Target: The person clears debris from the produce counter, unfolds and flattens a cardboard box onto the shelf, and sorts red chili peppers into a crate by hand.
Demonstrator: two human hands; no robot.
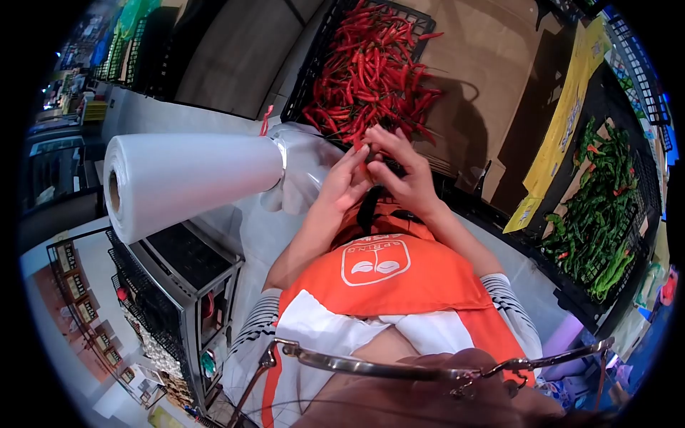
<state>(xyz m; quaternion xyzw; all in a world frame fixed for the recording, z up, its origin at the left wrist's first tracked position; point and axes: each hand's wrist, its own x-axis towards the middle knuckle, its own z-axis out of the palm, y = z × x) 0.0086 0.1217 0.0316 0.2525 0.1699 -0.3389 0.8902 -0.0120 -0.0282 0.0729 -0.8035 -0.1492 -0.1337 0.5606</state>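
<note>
Many red chili peppers (371, 68) lie heaped in a black plastic crate (307, 82) at the top middle. Just below the heap's near edge, my left hand (342, 182) has its thumb and fingers pinched together on a red chili pepper (368, 172), partly hidden by the fingers. Close beside it is my right hand (410, 178), with its fingers spread and slightly bent, their tips near the left fingertips and the lowest peppers. Both hands are in front of an orange apron (428, 285).
A large roll of clear plastic bags (193, 175) is at the left, its loose end near my left forearm. Brown cardboard (485, 78) lies right of the peppers. Green peppers (596, 207) fill a crate at the far right, behind a yellow strip (564, 135).
</note>
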